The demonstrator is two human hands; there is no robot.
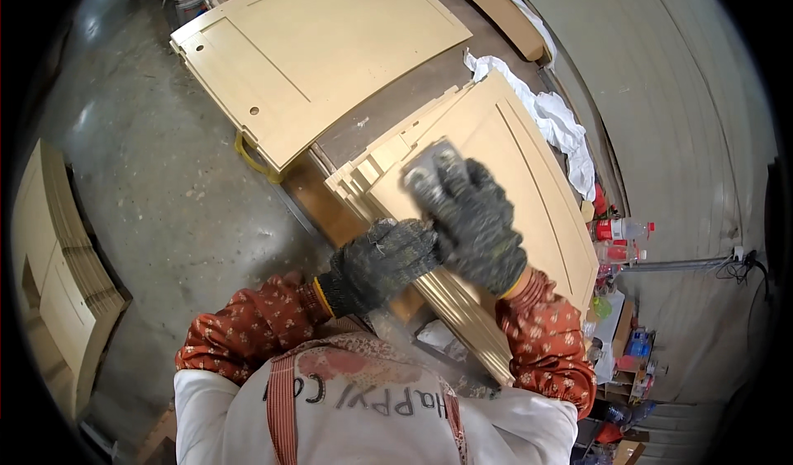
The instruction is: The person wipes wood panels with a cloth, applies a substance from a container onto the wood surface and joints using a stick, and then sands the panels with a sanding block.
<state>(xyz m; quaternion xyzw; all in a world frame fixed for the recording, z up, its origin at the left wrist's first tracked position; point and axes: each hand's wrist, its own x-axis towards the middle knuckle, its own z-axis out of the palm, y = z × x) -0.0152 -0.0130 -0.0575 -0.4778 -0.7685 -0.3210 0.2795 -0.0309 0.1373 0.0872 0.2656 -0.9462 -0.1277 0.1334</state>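
Note:
A stack of cream moulded panels point(529, 192) lies in front of me, its layered edge facing my body. My right hand point(475, 225), in a dark grey knit glove, is over the top panel. Its fingers press on a small grey rectangular pad point(423, 182), slightly blurred, whose exact kind I cannot make out. My left hand point(384, 257), gloved alike, is at the stack's near left edge, close against the right hand's heel. Its fingers are curled, and what they grip, if anything, is hidden.
Another cream panel point(330, 52) with two round holes lies beyond, to the left. More stacked panels point(66, 283) stand on the concrete floor point(157, 176) at far left. White cloth point(557, 122) runs along the right side, near plastic bottles point(619, 230) and a cluttered shelf point(632, 366).

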